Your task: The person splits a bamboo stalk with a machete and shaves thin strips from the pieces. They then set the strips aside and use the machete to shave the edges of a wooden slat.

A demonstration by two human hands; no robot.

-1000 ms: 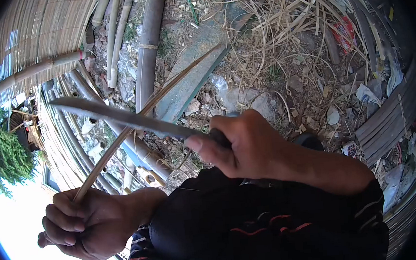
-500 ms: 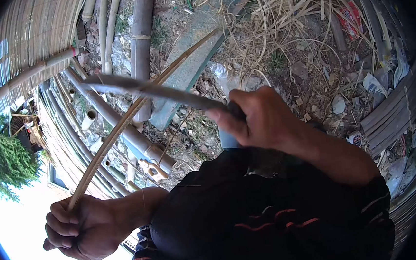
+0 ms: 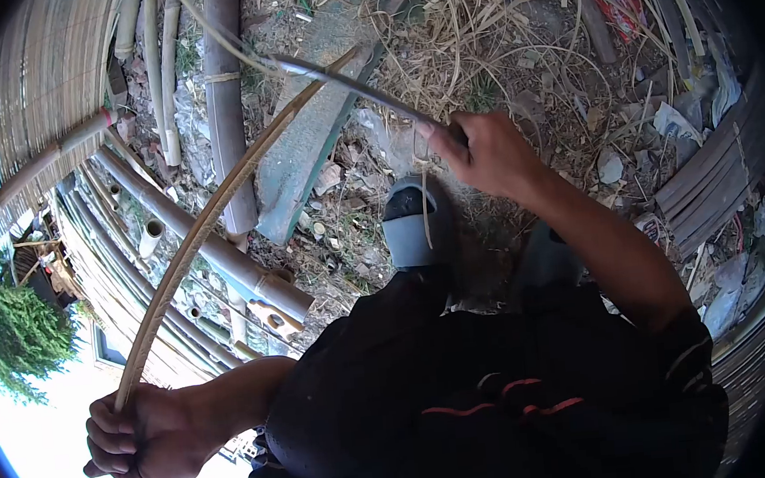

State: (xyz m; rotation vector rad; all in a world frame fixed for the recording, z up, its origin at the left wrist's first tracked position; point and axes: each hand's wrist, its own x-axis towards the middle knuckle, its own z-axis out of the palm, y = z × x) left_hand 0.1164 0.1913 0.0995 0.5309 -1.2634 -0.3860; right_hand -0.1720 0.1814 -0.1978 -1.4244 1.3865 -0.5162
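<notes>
My left hand (image 3: pixel 142 442) is closed in a fist around the near end of a long, bent bamboo strip (image 3: pixel 190 245). The strip curves up and away from the fist, and its far tip lies over a greenish board (image 3: pixel 303 146). In my right hand (image 3: pixel 494 154), the fingers wrap the handle of a long knife (image 3: pixel 362 90). Its narrow blade points up and left and crosses the strip close to the far tip. A thin pale sliver (image 3: pixel 213 32) arcs from near the blade's end toward the top edge; whether it is attached cannot be made out.
Thick bamboo poles (image 3: pixel 229 116) lie on the littered ground at left, near a saw handle (image 3: pixel 276 319). A slatted bamboo screen (image 3: pixel 37 77) stands at upper left. Loose shavings (image 3: pixel 473 16) pile up at the top. My shoe (image 3: pixel 413 232) rests below the knife.
My right hand has moved up and away with the knife, whose blade went from the strip's middle part toward its far tip. A pale sliver now shows at the top. My left hand keeps its grip.
</notes>
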